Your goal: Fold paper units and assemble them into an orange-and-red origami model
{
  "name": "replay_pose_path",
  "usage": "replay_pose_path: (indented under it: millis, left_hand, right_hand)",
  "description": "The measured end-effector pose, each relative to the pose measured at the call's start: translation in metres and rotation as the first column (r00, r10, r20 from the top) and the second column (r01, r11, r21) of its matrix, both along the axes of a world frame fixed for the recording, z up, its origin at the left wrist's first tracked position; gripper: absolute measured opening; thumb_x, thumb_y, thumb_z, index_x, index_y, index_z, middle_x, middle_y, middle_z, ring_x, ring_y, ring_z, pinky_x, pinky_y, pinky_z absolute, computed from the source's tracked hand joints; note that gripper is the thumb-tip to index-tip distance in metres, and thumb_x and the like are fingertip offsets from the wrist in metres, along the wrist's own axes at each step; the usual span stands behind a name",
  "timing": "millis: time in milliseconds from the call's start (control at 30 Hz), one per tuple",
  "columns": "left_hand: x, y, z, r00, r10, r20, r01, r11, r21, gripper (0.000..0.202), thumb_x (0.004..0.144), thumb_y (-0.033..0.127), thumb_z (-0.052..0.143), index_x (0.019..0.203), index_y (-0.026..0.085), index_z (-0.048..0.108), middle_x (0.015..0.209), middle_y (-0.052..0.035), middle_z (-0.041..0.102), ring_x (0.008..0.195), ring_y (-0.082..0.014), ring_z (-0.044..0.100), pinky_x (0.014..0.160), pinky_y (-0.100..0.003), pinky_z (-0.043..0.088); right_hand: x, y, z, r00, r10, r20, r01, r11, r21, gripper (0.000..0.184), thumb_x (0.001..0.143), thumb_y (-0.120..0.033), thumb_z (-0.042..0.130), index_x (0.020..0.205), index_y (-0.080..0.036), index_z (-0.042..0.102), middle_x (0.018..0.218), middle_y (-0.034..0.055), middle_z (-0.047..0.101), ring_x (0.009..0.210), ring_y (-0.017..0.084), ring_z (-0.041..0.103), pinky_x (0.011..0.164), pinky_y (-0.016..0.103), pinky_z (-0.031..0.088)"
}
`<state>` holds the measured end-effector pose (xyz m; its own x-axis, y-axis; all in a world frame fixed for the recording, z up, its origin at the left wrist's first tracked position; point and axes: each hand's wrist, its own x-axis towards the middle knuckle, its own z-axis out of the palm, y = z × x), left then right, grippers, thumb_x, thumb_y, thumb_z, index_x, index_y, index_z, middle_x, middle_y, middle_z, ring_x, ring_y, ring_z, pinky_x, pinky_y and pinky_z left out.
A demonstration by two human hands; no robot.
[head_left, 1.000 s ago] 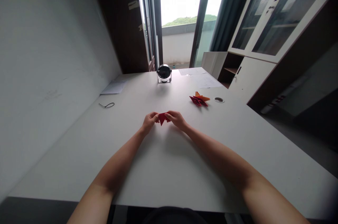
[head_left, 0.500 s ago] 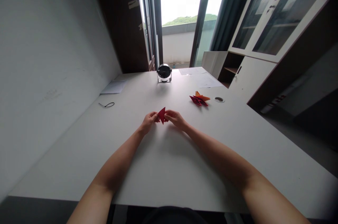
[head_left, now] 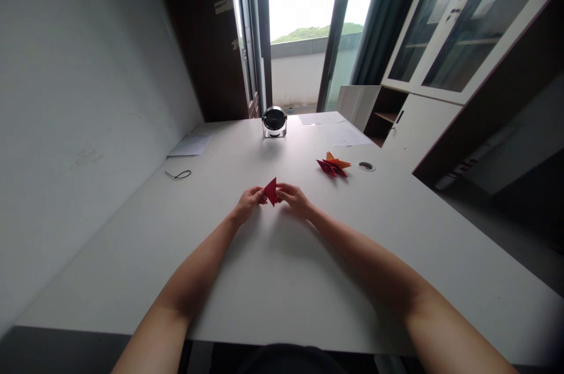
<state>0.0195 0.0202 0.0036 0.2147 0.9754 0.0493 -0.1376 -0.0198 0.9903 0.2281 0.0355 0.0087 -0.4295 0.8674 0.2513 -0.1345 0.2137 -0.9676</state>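
Note:
A small red piece of folded paper (head_left: 271, 191), triangular in outline, is held just above the middle of the white desk (head_left: 264, 280). My left hand (head_left: 251, 200) pinches its left corner between thumb and fingers. On the other side, my right hand (head_left: 293, 198) grips the right edge, its fingertips partly hidden behind the paper. Farther right on the desktop lies a small pile of folded paper pieces, with red ones (head_left: 331, 168) in front and an orange one (head_left: 338, 161) behind.
A round black device on a silver stand (head_left: 274, 120) stands at the back. White sheets (head_left: 350, 136) lie back right, another sheet (head_left: 190, 144) back left. A black cable tie (head_left: 178, 175) lies at left. A round cable hole (head_left: 365, 167) opens beside the pile.
Almost nothing differs. The red paper has shifted very slightly up and to the right between my fingers, and both hands keep their places.

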Motion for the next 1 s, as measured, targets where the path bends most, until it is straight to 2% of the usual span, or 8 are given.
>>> replay_pose_path:
  millis: [233,433,600,767,867,1000]
  left_hand:
    - [0.0,-0.001,0.003,1.0,-0.009,0.009,0.009,1.0,-0.012,0.047,0.075,0.057,0.076,0.091,0.013,0.069,0.072,-0.0038,0.066,0.064,-0.0131,0.061,0.067,-0.026,0.049]
    - [0.005,-0.002,0.001,0.999,-0.015,-0.032,0.016,1.0,0.016,0.042,0.078,0.053,0.074,0.09,0.013,0.069,0.073,-0.0055,0.069,0.066,-0.0143,0.064,0.067,-0.026,0.048]
    - [0.008,-0.005,0.006,0.997,-0.008,-0.077,0.009,1.0,0.023,0.043,0.082,0.053,0.07,0.093,0.012,0.069,0.078,-0.009,0.073,0.067,-0.0164,0.067,0.066,-0.027,0.049]
    - [0.009,-0.008,0.009,0.996,-0.006,-0.088,0.008,1.0,0.026,0.046,0.083,0.056,0.068,0.095,0.011,0.069,0.076,-0.0086,0.072,0.067,-0.017,0.067,0.066,-0.027,0.048]
    - [0.008,-0.008,0.009,0.996,-0.012,-0.093,0.015,0.999,0.032,0.045,0.082,0.054,0.07,0.094,0.011,0.07,0.075,-0.008,0.071,0.067,-0.0164,0.066,0.066,-0.027,0.047]
    - [0.006,-0.004,0.004,0.999,0.004,-0.032,-0.003,1.0,0.02,0.042,0.078,0.05,0.076,0.093,0.011,0.07,0.079,-0.0078,0.072,0.069,-0.0159,0.065,0.068,-0.027,0.048]
  right_hand:
    - [0.0,0.003,-0.003,1.0,-0.006,0.011,0.006,1.0,-0.011,0.055,0.079,-0.055,0.07,0.118,-0.016,0.068,0.083,0.0074,0.075,0.071,0.019,0.068,0.071,0.035,0.055]
    - [-0.005,0.005,-0.008,0.992,-0.111,0.06,0.108,0.993,0.057,0.03,0.08,-0.038,0.065,0.102,-0.018,0.066,0.069,0.0001,0.069,0.059,0.014,0.061,0.061,0.028,0.049]
    - [-0.006,-0.003,-0.004,0.98,-0.172,0.098,0.159,0.979,0.13,0.019,0.084,-0.036,0.06,0.091,-0.02,0.065,0.06,-0.0025,0.062,0.054,0.013,0.055,0.054,0.026,0.044]
    - [-0.003,-0.01,0.003,0.951,-0.252,0.181,0.195,0.939,0.283,0.026,0.091,-0.037,0.055,0.097,-0.02,0.074,0.074,0.0027,0.071,0.064,0.015,0.061,0.063,0.029,0.049]
    - [-0.002,-0.01,0.003,0.937,-0.293,0.191,0.208,0.906,0.368,0.026,0.09,-0.029,0.055,0.101,-0.021,0.077,0.087,0.0052,0.075,0.073,0.018,0.066,0.07,0.031,0.051]
    - [-0.002,-0.008,0.004,0.943,-0.272,0.192,0.165,0.883,0.439,0.032,0.086,-0.018,0.052,0.103,-0.023,0.078,0.094,0.0061,0.075,0.082,0.019,0.067,0.076,0.032,0.051]
